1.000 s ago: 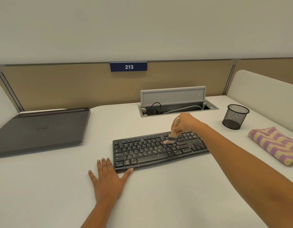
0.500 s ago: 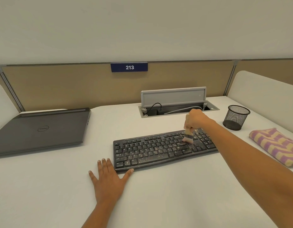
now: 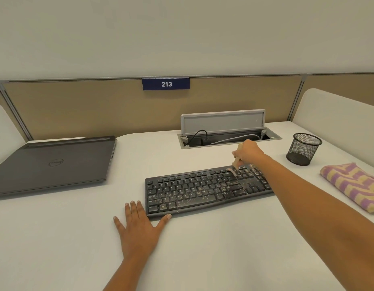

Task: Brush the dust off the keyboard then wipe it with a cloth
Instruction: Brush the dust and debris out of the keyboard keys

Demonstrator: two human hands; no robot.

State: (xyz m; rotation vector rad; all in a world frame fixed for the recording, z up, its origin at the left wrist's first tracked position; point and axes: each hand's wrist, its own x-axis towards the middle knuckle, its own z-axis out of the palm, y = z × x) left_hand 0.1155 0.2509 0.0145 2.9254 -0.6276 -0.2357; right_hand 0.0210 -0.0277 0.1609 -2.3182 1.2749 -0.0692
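A black keyboard (image 3: 194,191) speckled with pale dust lies on the white desk (image 3: 202,248). My right hand (image 3: 250,153) grips a small wooden brush (image 3: 236,162), its bristles touching the keyboard's top rows just left of the number pad. My left hand (image 3: 137,227) rests flat on the desk with fingers spread, the thumb against the keyboard's front left corner. A folded purple and yellow cloth (image 3: 353,184) lies at the right edge of the desk, apart from both hands.
A shut dark laptop (image 3: 54,163) lies at the left. A black mesh pen cup (image 3: 303,149) stands at the back right. Behind the keyboard a cable box (image 3: 226,137) is open, its lid up. A partition with a sign reading 213 (image 3: 166,84) closes the back.
My right hand swept the brush right toward the number pad, then came back a little left to the top rows. My left hand stayed in place.
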